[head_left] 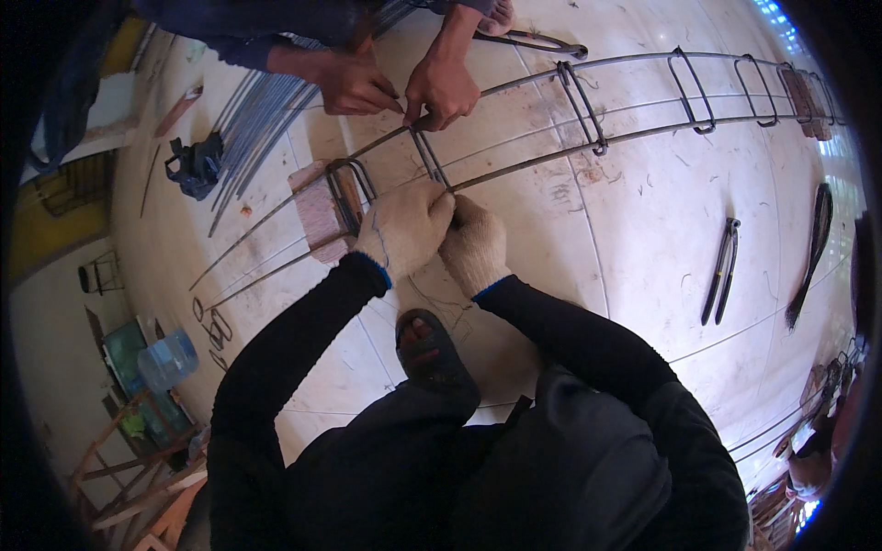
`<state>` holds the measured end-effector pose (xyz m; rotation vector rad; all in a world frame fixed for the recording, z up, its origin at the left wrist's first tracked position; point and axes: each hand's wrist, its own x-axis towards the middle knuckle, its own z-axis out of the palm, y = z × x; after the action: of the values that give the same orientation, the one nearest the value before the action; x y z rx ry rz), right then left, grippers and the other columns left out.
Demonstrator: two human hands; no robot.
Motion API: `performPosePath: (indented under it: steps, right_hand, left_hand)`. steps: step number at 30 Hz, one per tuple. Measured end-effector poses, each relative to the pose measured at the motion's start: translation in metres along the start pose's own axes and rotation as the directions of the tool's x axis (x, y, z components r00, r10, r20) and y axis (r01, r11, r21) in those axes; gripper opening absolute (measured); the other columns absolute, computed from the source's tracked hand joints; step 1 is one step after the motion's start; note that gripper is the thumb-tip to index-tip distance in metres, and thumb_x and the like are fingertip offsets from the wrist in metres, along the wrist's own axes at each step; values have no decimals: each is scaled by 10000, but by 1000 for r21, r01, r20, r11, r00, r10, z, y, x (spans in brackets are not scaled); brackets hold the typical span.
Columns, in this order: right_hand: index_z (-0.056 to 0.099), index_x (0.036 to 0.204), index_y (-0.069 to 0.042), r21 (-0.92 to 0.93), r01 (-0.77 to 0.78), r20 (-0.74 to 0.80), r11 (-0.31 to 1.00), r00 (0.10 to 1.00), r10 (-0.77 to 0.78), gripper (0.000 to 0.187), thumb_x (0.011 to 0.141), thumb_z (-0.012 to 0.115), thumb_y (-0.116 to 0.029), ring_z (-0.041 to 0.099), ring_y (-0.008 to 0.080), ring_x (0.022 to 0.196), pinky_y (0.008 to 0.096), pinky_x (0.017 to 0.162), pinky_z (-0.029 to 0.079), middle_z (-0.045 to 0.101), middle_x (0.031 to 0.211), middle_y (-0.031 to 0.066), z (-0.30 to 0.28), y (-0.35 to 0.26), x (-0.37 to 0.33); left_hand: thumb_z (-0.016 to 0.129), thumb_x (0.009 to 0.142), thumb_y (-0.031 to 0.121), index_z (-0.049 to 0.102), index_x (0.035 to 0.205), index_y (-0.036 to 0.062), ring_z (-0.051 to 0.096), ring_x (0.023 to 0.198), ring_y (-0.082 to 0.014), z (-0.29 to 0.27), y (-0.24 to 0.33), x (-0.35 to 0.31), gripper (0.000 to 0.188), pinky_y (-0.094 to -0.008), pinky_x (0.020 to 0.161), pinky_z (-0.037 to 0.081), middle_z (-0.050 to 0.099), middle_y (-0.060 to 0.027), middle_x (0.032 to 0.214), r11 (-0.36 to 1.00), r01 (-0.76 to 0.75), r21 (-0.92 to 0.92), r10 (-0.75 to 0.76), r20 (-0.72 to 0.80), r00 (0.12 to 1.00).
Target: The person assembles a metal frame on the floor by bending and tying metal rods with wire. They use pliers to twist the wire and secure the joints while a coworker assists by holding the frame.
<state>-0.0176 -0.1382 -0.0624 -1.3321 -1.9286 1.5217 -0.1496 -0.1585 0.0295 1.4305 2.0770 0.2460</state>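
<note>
A long rebar cage [542,151] of two visible bars with rectangular stirrups [577,108] stretches across the floor. Cream knit gloves with blue cuffs cover both my hands. My left hand [407,225] and my right hand [474,243] meet at the near bar, fingers pinched together where a stirrup [428,158] crosses it. Whatever sits between my fingertips is hidden. Opposite me, a co-worker's bare hands [441,92] work at the far end of that same stirrup. Several stirrups sit close together just left of my left hand, above a reddish block [315,213].
Pincers [721,271] and a bundle of thin dark wire [813,253] lie to the right. More pincers [533,41] rest near the co-worker's foot. Loose steel rods [262,129], a black plastic bag [196,165], loose stirrups [216,332] and a large water bottle [168,358] are at left.
</note>
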Motion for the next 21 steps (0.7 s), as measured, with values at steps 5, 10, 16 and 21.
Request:
performPosePath:
  steps: [5,10,16,21]
  right_hand:
    - [788,1156,-46,-107,68,209,992,977,-45,311,1068,644,-306,767,400,869,464,779,601,797,987,206,-42,9,-15]
    - [771,1228,-10,337,-500,478,798,821,312,401,1102,660,-374,659,131,723,300,676,560,753,924,81,-83,-30,-5]
    - [769,1187,-39,104,412,430,905,802,-414,214,1087,607,-138,695,177,757,332,672,569,749,989,89,-75,-12,20]
    - [770,1179,-19,131,-294,613,947,774,155,256,1054,636,-198,744,274,820,380,733,591,756,998,167,-87,-50,21]
  left_hand:
    - [546,1133,306,708,1031,-12,710,969,-478,10,6,-39,371,-531,861,544,736,-271,991,952,187,-244,-204,-46,978]
    - [540,1152,307,708,1056,-17,722,890,-430,19,22,-57,377,-491,804,540,733,-234,934,828,301,-473,-352,-21,936]
    - [539,1155,293,710,1139,-16,722,828,-329,6,30,-66,354,-451,782,552,733,-186,894,903,229,-363,-243,9,970]
    - [549,1158,328,696,1255,-18,714,889,-203,34,-10,-60,388,-360,818,566,754,-158,1024,639,317,-701,-434,12,901]
